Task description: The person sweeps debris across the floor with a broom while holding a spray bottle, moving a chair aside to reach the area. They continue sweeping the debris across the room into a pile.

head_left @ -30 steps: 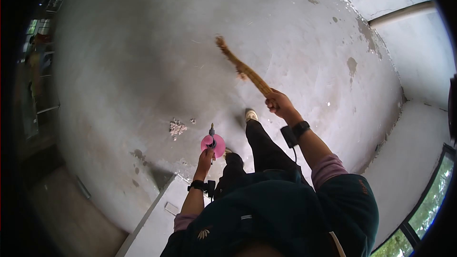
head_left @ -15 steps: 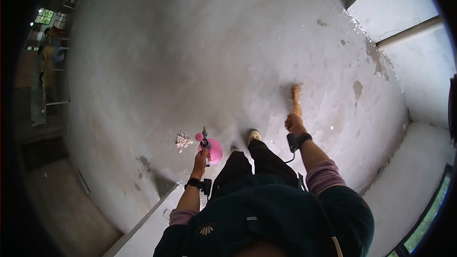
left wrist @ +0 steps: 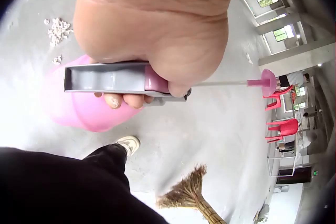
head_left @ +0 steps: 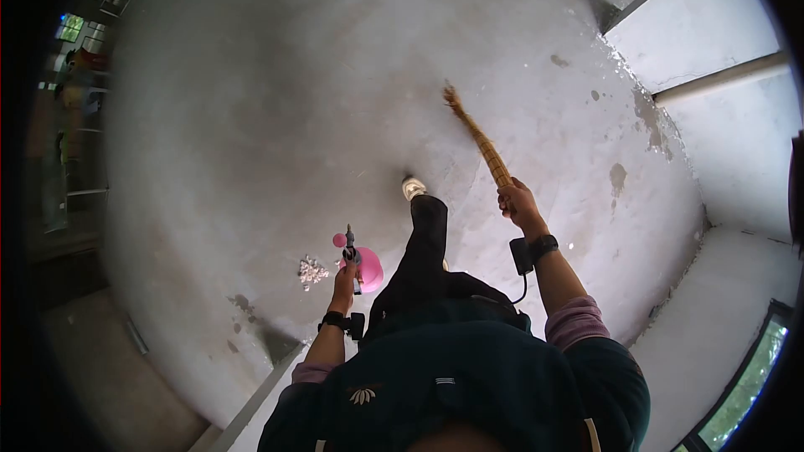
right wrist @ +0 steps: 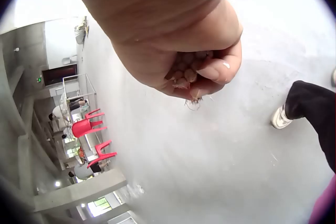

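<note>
My right hand [head_left: 521, 205] grips the tied handle end of a straw broom [head_left: 488, 153], whose frayed tip points up and to the left over the floor. In the right wrist view that hand [right wrist: 184, 50] is curled round the handle's end. My left hand [head_left: 344, 285] holds the grey handle [head_left: 350, 244] of a pink sprayer or pan-like thing [head_left: 368, 270]; its exact kind I cannot tell. In the left wrist view the fingers wrap under the grey handle [left wrist: 113, 78], with the pink body [left wrist: 86, 111] behind. Whitish scraps [head_left: 311, 273] lie on the floor left of it.
Grey concrete floor [head_left: 251, 134] with damp patches runs to a white wall [head_left: 703, 12] at the right. A shoe [head_left: 413, 187] stands ahead of the body. Red chairs [left wrist: 286, 128], metal frames and people are far off.
The broom has swung from upper left to close on the right, then back up and left, with my right hand gripping it throughout. One foot has stepped forward. My left hand keeps its hold.
</note>
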Demonstrator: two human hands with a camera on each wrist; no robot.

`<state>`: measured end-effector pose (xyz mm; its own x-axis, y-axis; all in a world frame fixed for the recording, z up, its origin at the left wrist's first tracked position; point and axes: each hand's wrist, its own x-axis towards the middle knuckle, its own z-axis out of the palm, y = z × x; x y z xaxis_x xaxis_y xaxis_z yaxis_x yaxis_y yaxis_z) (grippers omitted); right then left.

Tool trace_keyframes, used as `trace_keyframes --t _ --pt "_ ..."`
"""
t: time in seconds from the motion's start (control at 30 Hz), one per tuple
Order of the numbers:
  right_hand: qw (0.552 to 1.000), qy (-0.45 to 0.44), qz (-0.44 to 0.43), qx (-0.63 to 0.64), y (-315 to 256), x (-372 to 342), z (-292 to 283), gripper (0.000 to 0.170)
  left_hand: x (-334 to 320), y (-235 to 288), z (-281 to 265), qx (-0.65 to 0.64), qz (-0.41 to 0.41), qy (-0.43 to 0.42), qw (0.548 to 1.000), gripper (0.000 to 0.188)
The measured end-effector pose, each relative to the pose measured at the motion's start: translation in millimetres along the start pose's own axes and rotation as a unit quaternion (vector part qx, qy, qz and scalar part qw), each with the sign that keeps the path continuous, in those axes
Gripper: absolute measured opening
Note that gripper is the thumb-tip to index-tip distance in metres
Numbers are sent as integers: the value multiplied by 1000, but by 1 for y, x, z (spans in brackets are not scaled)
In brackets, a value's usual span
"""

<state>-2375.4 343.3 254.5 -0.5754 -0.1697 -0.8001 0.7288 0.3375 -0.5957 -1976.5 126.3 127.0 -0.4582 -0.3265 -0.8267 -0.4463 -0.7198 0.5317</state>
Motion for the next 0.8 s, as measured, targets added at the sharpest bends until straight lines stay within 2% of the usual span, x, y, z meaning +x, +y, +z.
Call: trace_keyframes --t 0.13,0.23,0.3,0.37,0.43,0.5,0.53,0.63,0.8 --pt "996 82 2 32 -34 66 3 22 39 13 11 -7 -15 2 1000 39" --pt "991 116 70 4 -46 126 34 17 54 41 24 -20 -15 22 999 37" --pt "990 107 86 -40 -40 149 86 20 60 58 24 -8 -24 11 1000 37" --pt "993 62 52 -81 -30 141 145 29 67 74 27 -9 -32 16 999 37" --pt "992 2 55 -116 -31 130 191 46 77 89 29 -14 -33 18 999 37" --pt "991 -64 92 -73 -51 120 214 51 88 101 31 1 -19 18 1000 37" --pt "985 -115 117 -53 -62 127 216 45 92 111 34 -2 -19 21 1000 37" --pt "980 -152 117 -58 -116 117 209 39 98 135 42 32 -5 33 999 37" --pt "989 -112 52 -81 -186 123 161 50 112 175 61 24 14 37 999 38"
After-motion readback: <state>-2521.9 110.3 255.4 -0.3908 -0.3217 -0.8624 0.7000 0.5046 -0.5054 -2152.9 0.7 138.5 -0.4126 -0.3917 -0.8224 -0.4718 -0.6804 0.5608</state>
